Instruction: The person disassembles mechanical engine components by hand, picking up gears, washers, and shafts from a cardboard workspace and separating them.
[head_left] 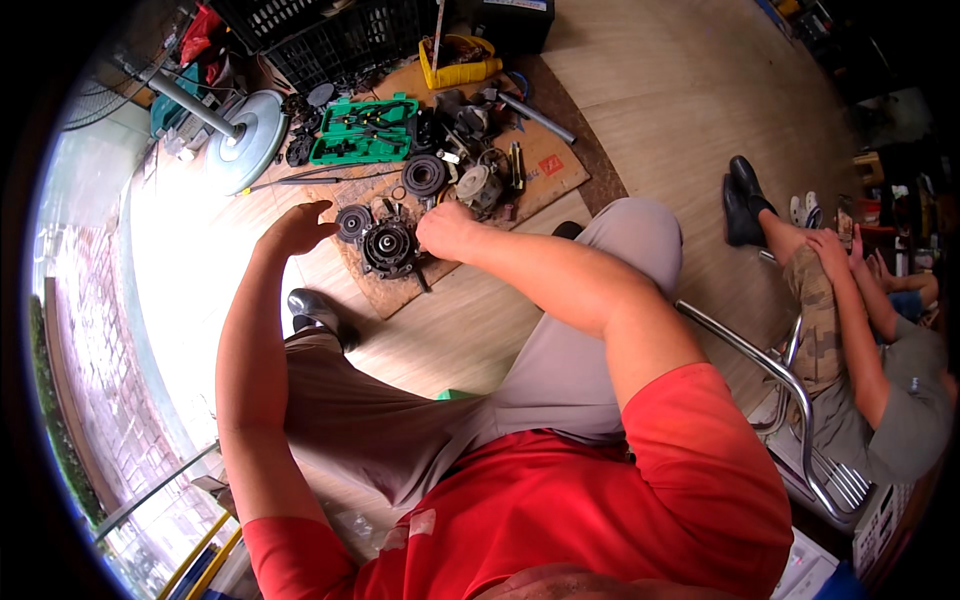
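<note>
On a sheet of cardboard (390,292) lies a dark round mechanical part (388,246) with a ringed hub. A grooved pulley (352,222) sits against its far left side, and a black ring-shaped coil or pulley (424,175) lies farther back. My left hand (298,228) is held just left of the grooved pulley, fingers stretched and apart, nothing visible in them. Just right of the round part, my right hand (448,231) is closed with its fingers curled down. What it grips, if anything, is hidden. A greyish metal housing (478,187) lies beyond it.
Behind are an open green tool case (366,130), a yellow cut-open container (462,68), a hammer (537,117) and black crates (340,45). A fan base (246,140) stands left. At right, another person (850,330) sits near a metal-framed chair (760,362).
</note>
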